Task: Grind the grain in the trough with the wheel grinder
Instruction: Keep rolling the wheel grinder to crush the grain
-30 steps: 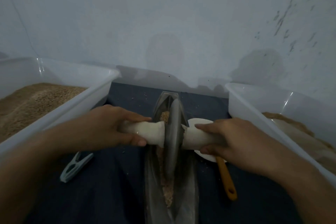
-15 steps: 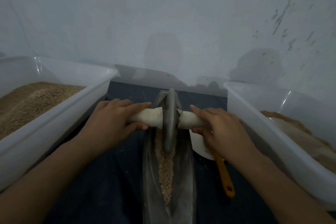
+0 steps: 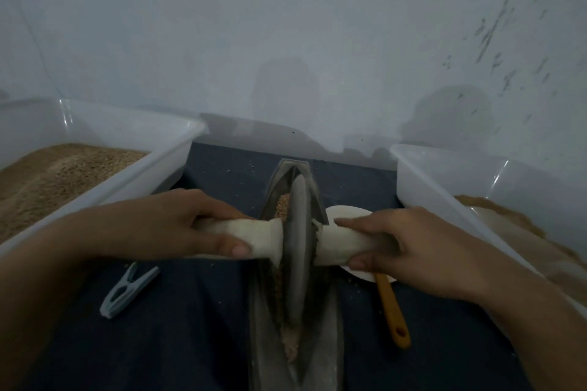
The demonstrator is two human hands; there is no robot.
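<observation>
A narrow boat-shaped metal trough (image 3: 330, 346) lies lengthwise on the dark cloth in front of me. Brown grain (image 3: 290, 341) runs along its groove. The dark wheel grinder (image 3: 298, 251) stands upright on its edge in the trough, near the middle. A pale wrapped axle handle (image 3: 254, 236) sticks out on each side of the wheel. My left hand (image 3: 165, 225) grips the left handle. My right hand (image 3: 413, 247) grips the right handle.
A white tub (image 3: 178, 149) of brown grain stands at the left. Another white tub (image 3: 422, 174) with ground meal stands at the right. A white scoop with an orange handle (image 3: 392, 311) lies right of the trough. Left of the trough lies a blue-grey clothes peg (image 3: 127, 290).
The wheel was at the trough's far end half a second ago and has rolled back toward me to the middle, both hands coming with it.
</observation>
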